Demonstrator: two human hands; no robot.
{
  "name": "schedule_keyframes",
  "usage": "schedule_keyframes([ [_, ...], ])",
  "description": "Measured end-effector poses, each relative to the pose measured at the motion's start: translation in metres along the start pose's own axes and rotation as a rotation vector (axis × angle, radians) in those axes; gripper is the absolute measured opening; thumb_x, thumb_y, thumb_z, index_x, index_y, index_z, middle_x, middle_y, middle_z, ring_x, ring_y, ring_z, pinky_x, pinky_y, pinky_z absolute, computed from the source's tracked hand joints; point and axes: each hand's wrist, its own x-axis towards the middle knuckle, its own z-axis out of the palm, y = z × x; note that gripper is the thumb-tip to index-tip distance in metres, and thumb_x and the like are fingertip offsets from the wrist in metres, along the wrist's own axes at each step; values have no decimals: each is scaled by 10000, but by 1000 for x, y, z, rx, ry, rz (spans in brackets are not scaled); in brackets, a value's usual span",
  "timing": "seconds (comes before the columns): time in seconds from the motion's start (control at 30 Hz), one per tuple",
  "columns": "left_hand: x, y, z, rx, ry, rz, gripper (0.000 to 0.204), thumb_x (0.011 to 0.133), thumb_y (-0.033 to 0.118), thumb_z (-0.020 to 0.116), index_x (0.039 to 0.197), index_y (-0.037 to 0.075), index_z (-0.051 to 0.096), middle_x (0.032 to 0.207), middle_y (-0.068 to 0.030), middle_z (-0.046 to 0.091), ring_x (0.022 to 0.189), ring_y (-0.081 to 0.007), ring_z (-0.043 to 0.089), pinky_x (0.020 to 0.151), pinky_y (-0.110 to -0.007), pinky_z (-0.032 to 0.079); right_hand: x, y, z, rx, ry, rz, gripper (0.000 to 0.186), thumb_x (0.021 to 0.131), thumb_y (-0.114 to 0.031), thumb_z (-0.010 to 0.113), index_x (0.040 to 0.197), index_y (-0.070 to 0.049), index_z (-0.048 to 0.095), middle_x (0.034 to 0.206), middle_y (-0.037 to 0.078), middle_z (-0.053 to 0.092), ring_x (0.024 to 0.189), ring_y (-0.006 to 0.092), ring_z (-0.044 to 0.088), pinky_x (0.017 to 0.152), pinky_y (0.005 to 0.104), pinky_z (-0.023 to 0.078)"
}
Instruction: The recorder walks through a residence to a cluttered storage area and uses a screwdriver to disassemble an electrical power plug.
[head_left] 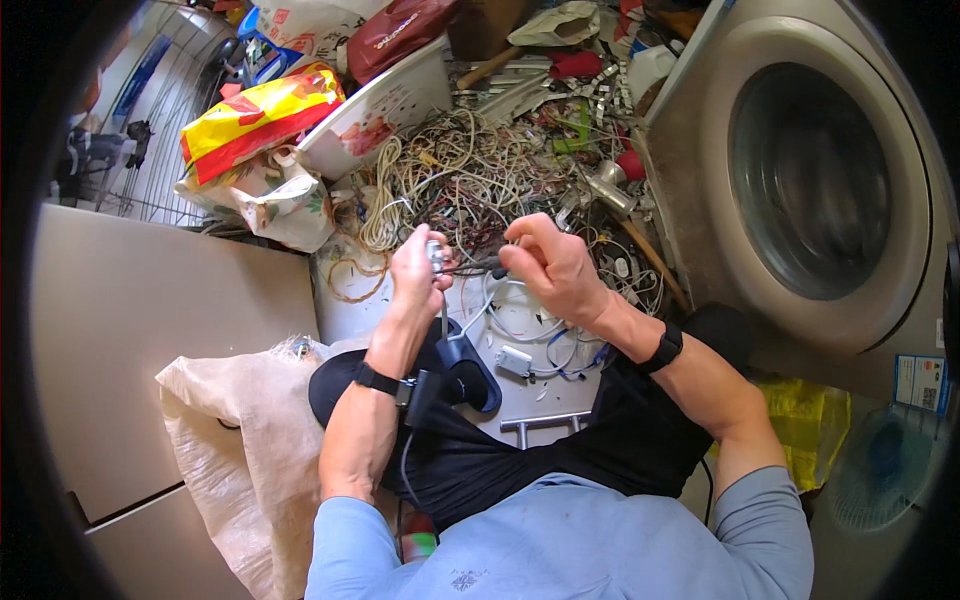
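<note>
My left hand (412, 270) is closed round a small silver-and-white piece (435, 256), whose exact kind I cannot make out. A dark cable (468, 267) stretches from it across to my right hand (560, 268). The fingers of my right hand pinch that cable near its dark, thicker end. Just beyond both hands lies a large tangled heap of wires (455, 180), mostly whitish, with red and dark strands. Below the hands, a white adapter (514, 361) with a pale cord rests on the light floor.
A washing machine (690, 215) stands at the right. At the left are a beige panel (170, 330) and a woven sack (225, 430). A white tub (385, 110) and a yellow-red bag (265, 115) sit far left. A wooden handle (655, 262) lies beside the heap.
</note>
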Motion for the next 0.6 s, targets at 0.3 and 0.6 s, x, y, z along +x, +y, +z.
schedule_keyframes([
  [0.3, 3, -9, 5, 31, 6, 89, 277, 1033, 360, 540, 924, 112, 597, 697, -29, 580, 510, -117, 498, 393, -236, 335, 2, -9, -1, 232, 206, 374, 176, 948, -165, 711, 972, -18, 617, 728, -4, 604, 671, 58, 543, 585, 251, 450],
  [0.6, 7, -1, -22, -77, -24, -75, 285, 1053, 361, 500, 935, 113, 579, 687, -56, 580, 525, -166, 512, 384, -250, 319, -3, -1, 13, 94, 97, -235, 220, 879, -37, 727, 1021, -4, 564, 840, 126, 604, 720, 259, 661, 638, 337, 542],
])
